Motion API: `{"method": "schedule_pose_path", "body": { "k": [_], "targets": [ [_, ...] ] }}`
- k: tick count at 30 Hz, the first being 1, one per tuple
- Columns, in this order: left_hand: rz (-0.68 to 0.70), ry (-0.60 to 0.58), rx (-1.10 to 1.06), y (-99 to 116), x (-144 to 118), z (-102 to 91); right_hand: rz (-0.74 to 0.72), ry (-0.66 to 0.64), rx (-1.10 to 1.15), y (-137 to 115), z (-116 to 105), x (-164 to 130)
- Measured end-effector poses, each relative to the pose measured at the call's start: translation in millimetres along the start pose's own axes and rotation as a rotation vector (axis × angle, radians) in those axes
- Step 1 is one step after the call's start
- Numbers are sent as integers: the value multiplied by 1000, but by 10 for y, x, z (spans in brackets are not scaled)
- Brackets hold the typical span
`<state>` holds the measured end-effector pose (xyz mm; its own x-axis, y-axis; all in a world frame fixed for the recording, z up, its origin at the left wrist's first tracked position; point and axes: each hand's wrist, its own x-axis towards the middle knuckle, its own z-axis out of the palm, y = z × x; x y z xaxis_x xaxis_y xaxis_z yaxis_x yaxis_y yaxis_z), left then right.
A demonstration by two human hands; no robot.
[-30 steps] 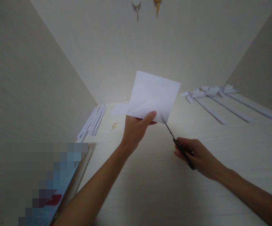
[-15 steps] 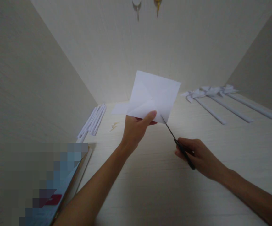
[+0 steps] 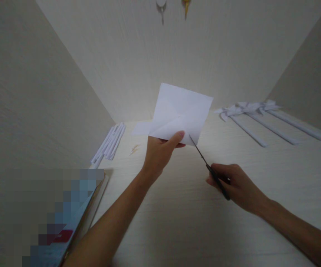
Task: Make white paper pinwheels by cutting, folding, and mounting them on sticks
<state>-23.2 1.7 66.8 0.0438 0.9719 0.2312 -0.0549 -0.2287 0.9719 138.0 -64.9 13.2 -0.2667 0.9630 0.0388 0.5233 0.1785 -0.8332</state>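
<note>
A square sheet of white paper with diagonal creases is held up tilted above the table. My left hand grips its lower edge, thumb on the near face and fingers behind. In my right hand is a pair of scissors with black handles, my fingers wrapped round them. The blades point up and left and lie against the paper near its lower right corner. Whether the blades are parted cannot be made out.
White paper pinwheels on rolled sticks lie on the right of the table. Several rolled paper tubes are stacked at left, near small thin sticks and more white paper. A box-like object, partly pixelated, stands front left. Hooks hang on the back wall.
Almost nothing differs. The paper and the scissors have shifted by a tiny amount, and both hands keep their hold.
</note>
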Motion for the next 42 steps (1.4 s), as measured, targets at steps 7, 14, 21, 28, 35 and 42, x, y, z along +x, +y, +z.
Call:
{"method": "schedule_pose_path", "body": {
  "k": [7, 14, 21, 28, 35, 42],
  "targets": [
    [0, -3, -1, 4, -1, -1, -13, 14, -12, 15, -5, 0],
    [5, -16, -13, -3, 1, -4, -28, 14, -26, 16, -9, -2],
    [3, -12, -34, 4, 0, -6, -43, 31, -17, 9, -8, -7],
    [-6, -16, -42, 12, 1, -6, -41, 40, -61, -1, -11, -7],
    [-33, -38, -50, 22, -5, -5, -37, 25, -61, 6, -8, -6],
    [-83, -87, -63, 14, -30, 14, -38, 49, -70, -26, -25, 4]
  ]
}}
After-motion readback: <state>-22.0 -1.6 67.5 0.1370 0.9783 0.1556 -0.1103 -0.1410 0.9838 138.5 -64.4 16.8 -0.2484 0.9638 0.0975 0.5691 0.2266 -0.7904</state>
